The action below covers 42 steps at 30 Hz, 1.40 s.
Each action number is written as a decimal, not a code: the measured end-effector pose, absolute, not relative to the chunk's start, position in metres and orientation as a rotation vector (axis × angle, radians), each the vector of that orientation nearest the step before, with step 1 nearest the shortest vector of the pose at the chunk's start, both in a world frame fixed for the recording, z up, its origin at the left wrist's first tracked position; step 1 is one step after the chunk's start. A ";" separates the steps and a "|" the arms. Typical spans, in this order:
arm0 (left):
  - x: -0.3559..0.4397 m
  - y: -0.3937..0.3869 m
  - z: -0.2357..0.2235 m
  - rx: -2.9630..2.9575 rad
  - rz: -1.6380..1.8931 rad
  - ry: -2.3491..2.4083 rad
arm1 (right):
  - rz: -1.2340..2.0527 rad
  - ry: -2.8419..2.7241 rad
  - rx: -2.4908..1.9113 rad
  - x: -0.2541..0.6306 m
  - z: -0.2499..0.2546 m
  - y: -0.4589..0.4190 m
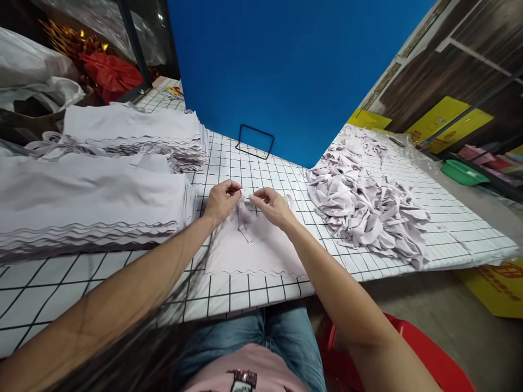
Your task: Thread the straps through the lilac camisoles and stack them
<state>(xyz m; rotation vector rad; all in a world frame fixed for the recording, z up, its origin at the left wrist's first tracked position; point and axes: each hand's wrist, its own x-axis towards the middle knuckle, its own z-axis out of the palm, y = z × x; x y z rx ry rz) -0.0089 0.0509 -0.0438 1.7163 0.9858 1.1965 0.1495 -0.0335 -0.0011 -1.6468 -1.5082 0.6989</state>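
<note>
A pale lilac garment piece [269, 247] with a wavy lower edge lies flat on the grid-patterned cloth before me. My left hand [224, 200] is at its upper edge, thumb and forefinger pinched on a thin lilac strap [242, 215]. The strap hangs down over the fabric and ends near a small pale clip [250, 243]. Just to the right, my right hand [273, 204] has its thumb and forefinger pressed together, close to the left fingertips. What lies between the right fingertips is too small to make out.
Stacks of matching garment pieces [90, 188] stand on the left. A loose heap of lilac strips [363, 201] lies on the right. Behind my hands are a blue panel [286, 71] and a black wire frame [256, 142]. A red stool [429, 354] stands lower right.
</note>
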 end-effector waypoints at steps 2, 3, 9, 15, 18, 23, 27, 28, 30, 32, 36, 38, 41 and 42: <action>-0.010 0.050 -0.042 1.737 1.210 0.960 | 0.864 -1.467 -1.607 0.133 0.000 -0.022; -0.010 0.051 -0.042 1.736 1.214 0.966 | 0.941 -1.424 -1.582 0.128 0.000 -0.017; -0.010 0.054 -0.045 1.716 1.204 1.088 | 1.465 -1.316 -1.369 0.134 0.008 -0.028; -0.007 0.054 -0.045 1.668 1.177 1.157 | 1.739 -1.514 -1.274 0.159 0.022 -0.066; -0.006 0.052 -0.043 1.678 1.201 1.145 | 1.536 -1.383 -1.473 0.157 0.018 -0.060; -0.007 0.049 -0.040 1.715 1.248 1.063 | 1.418 -1.201 -1.587 0.130 0.008 -0.027; -0.008 0.053 -0.043 1.653 1.248 1.041 | 1.533 -1.199 -1.407 0.121 0.005 -0.018; -0.008 0.054 -0.044 1.648 1.250 1.037 | 1.576 -1.207 -1.355 0.122 0.006 -0.020; -0.007 0.055 -0.046 1.652 1.247 1.038 | 1.644 -1.259 -1.258 0.129 0.009 -0.026; -0.006 0.056 -0.047 1.652 1.241 1.075 | 1.663 -1.379 -1.215 0.137 0.014 -0.035; -0.005 0.054 -0.045 1.644 1.216 1.160 | 1.692 -1.655 -1.203 0.153 0.022 -0.056; -0.005 0.053 -0.044 1.637 1.195 1.184 | 1.726 -1.694 -1.215 0.161 0.024 -0.064; -0.004 0.054 -0.044 1.623 1.187 1.216 | 1.674 -1.673 -1.228 0.169 0.022 -0.070; -0.004 0.055 -0.044 1.618 1.184 1.224 | 1.640 -1.658 -1.221 0.171 0.020 -0.071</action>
